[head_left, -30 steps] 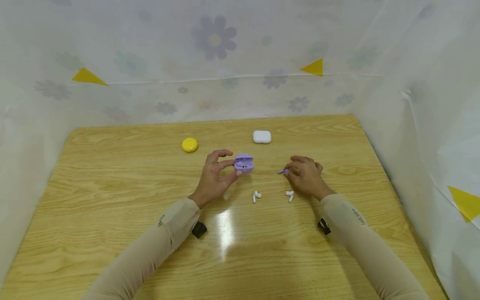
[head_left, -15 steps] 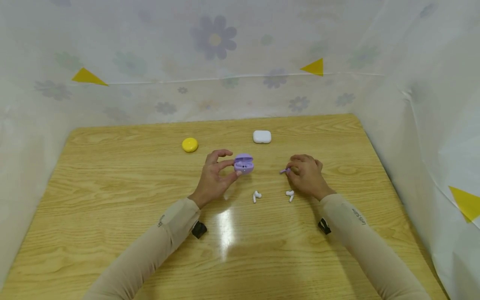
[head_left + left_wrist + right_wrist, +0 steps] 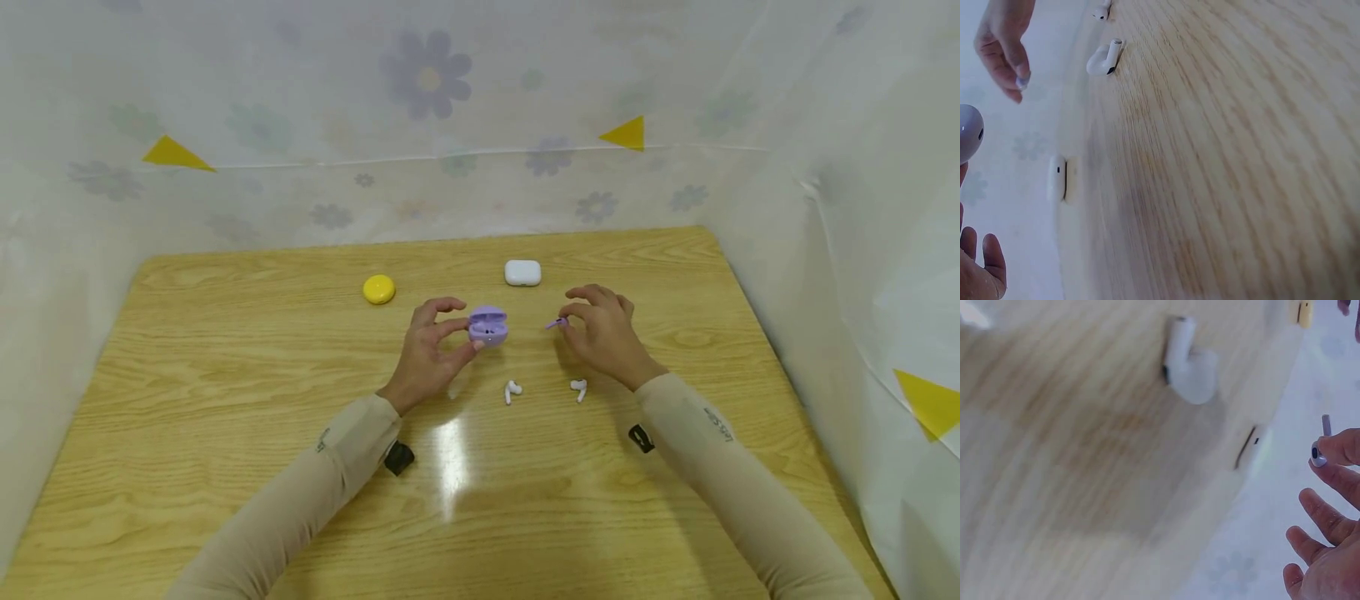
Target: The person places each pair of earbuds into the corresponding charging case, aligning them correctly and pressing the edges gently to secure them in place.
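My left hand (image 3: 429,357) grips a purple earbud case (image 3: 488,337) between thumb and fingers, its lid raised. In the left wrist view only a rounded part of the case (image 3: 969,134) shows at the left edge. A purple earbud (image 3: 558,322) is pinched between thumb and index finger of my right hand (image 3: 606,333), off the table and to the right of the case. The right wrist view shows that earbud (image 3: 1319,453) with its stem pointing up, the other fingers spread below. Two white earbuds, a left one (image 3: 513,392) and a right one (image 3: 579,389), lie nearer on the table.
A closed white earbud case (image 3: 522,272) sits behind the purple one. Farther left stands a round yellow case (image 3: 379,289). The wooden table (image 3: 225,358) ends at a flower-printed sheet (image 3: 315,108) at the back and white sheets on the sides.
My right hand has lifted the purple earbud and carried it slightly left and away from me, toward the case. The left hand and the purple case have stayed in place.
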### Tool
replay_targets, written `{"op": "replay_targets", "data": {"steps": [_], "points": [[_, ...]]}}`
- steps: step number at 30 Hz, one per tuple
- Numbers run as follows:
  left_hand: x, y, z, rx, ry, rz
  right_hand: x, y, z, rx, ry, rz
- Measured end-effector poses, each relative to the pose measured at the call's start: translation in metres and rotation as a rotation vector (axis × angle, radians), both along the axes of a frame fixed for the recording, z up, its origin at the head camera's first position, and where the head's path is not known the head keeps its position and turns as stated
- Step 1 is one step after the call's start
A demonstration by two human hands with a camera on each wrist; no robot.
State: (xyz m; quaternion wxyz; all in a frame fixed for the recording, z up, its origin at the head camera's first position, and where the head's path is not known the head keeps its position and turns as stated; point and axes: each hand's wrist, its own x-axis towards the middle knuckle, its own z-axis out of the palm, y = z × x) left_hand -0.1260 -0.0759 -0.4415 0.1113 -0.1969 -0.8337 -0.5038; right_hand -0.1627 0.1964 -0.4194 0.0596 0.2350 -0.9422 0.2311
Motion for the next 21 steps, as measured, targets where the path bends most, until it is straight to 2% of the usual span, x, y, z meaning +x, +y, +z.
{"op": "replay_targets", "data": {"steps": [5, 21], "points": [[0.0, 0.0, 0.001, 0.005, 0.006, -0.002, 0.001, -0.011, 0.012, -0.028, 0.029, 0.025], [-0.001, 0.003, 0.001, 0.004, 0.01, 0.003, 0.007, -0.04, 0.046, -0.061, 0.245, 0.166]]}}
